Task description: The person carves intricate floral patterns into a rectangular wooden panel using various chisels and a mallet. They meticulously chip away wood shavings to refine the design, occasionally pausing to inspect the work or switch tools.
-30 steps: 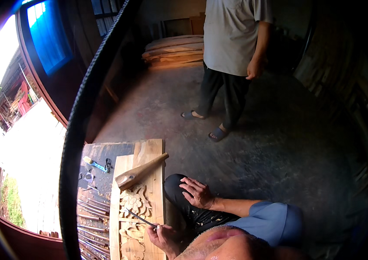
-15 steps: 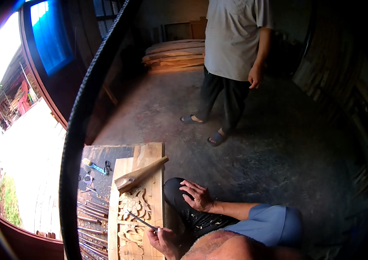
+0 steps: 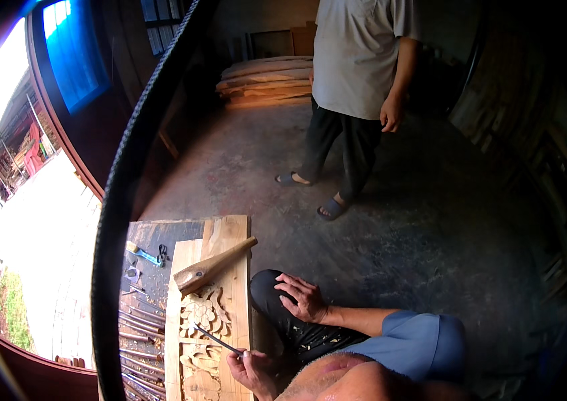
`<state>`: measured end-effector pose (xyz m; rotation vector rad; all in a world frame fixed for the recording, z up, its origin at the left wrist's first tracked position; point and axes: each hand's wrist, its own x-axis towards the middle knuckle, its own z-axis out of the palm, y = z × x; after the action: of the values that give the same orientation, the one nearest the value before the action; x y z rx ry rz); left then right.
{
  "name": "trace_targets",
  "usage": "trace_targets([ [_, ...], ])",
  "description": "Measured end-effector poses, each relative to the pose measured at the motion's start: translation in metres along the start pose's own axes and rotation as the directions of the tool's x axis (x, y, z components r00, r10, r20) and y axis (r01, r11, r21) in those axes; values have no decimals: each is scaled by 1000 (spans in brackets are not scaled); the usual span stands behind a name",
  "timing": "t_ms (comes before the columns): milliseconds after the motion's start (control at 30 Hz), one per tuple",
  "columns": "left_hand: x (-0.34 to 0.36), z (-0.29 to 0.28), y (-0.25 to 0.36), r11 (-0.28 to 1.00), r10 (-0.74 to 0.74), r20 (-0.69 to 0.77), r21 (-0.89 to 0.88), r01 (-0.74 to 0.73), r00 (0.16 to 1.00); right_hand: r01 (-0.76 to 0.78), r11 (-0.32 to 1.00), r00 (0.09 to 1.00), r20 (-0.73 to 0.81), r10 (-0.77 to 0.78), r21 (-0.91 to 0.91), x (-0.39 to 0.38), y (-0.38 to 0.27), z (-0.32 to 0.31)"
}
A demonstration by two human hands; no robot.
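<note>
My left hand is closed around a thin dark carving chisel. The chisel slants up and left, its tip at the flower relief cut into a pale wooden board. Leaf shapes and wood chips show around the flower. Across the upper part of the board lies a wooden mallet, thick at its left end and narrow at the right, with no hand on it. My right hand rests on my black-trousered knee, fingers spread and holding nothing.
A row of chisels lies on the dark bench left of the board. Farther back are a blue-handled brush and small tools. Another person stands on the floor ahead, near stacked planks. A dark strap crosses the left side.
The whole view has shifted slightly, with the bench and board a little higher and farther left. Both hands keep the same pose, and the mallet stays where it lies.
</note>
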<state>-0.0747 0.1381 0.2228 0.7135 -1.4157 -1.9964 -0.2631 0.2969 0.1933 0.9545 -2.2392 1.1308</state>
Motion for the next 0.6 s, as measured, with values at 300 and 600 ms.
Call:
trace_targets([
  [300,-6,-1,2,1000,-23,18,-4,23,1000,-21,1000,1000,23,21,22,0,-4,-2],
  [600,-8,-1,5,999,-51,26,-6,52,998,-22,1000,999,24,22,21,2,-8,-2],
])
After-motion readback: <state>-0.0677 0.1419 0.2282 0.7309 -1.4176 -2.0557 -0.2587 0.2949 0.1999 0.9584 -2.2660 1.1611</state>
